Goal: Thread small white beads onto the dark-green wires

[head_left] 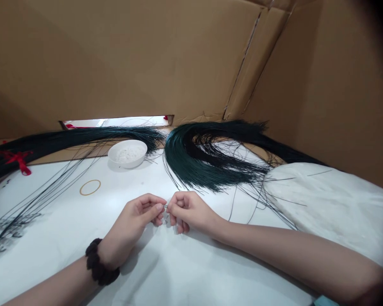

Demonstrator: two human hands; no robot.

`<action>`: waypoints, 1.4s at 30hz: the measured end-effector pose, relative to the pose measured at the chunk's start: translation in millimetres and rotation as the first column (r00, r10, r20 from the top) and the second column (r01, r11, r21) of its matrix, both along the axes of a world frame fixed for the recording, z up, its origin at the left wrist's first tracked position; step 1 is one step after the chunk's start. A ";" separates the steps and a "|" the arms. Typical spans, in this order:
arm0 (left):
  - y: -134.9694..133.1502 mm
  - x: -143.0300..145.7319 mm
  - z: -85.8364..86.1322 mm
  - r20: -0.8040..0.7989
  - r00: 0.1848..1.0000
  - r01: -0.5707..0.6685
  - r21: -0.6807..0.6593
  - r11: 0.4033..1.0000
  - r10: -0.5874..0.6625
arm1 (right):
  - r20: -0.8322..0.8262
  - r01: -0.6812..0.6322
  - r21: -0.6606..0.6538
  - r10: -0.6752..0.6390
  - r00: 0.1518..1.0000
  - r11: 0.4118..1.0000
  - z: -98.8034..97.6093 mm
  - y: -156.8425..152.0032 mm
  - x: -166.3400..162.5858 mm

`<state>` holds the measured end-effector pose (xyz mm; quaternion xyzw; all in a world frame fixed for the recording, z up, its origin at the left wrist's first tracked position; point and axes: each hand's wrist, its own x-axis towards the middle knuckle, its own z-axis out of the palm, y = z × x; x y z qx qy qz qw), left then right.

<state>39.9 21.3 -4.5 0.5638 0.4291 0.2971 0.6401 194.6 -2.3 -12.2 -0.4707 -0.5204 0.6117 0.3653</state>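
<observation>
My left hand [147, 210] and my right hand [188, 210] meet over the white table, thumbs and forefingers pinched. A short length of thin dark strand [166, 206] bridges the small gap between the fingertips, with each hand closed on it. Most of it is hidden by the fingers, so I cannot tell whether it is cord or wire. Behind my hands curves a thick bundle of dark green strands [191, 170], its loose ends pointing right. A white bowl [127, 154] holding small whitish pieces stands beyond my left hand.
A tan ring [90, 187] lies on the table [115, 238]. At left are a second strand bundle [67, 138], a red ribbon [17, 159] and loose strands with small dark ends [9, 229]. A white plastic-wrapped package [332, 199] sits right. Cardboard walls [130, 59] enclose the back.
</observation>
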 end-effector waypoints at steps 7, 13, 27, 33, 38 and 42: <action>-0.4 -1.4 -1.6 0.030 1.000 0.011 -0.032 0.999 -0.010 | 0.004 0.010 -0.010 -0.010 1.000 1.000 -0.6 0.1 0.1; -0.6 -0.1 0.3 0.028 1.000 -0.001 -0.049 0.999 0.002 | 0.010 0.026 -0.019 -0.025 1.000 0.999 0.3 -0.4 -0.6; -1.4 -1.2 1.4 0.001 1.000 -0.005 -0.015 1.000 0.005 | 0.008 0.023 -0.031 -0.023 1.000 0.999 0.0 0.5 -0.8; -2.2 -0.9 0.8 0.002 1.000 -0.008 -0.002 1.000 0.008 | 0.005 0.017 -0.025 -0.017 1.000 1.000 1.5 0.9 -0.7; 0.2 -0.6 -1.2 -0.013 1.000 -0.020 -0.006 1.000 0.020 | 0.000 0.027 -0.038 -0.027 1.000 0.999 0.7 0.5 -0.7; 0.3 -1.2 -2.0 -0.024 1.000 -0.018 0.004 1.000 0.018 | -0.009 0.020 -0.027 -0.020 1.000 0.999 -1.4 0.8 -0.5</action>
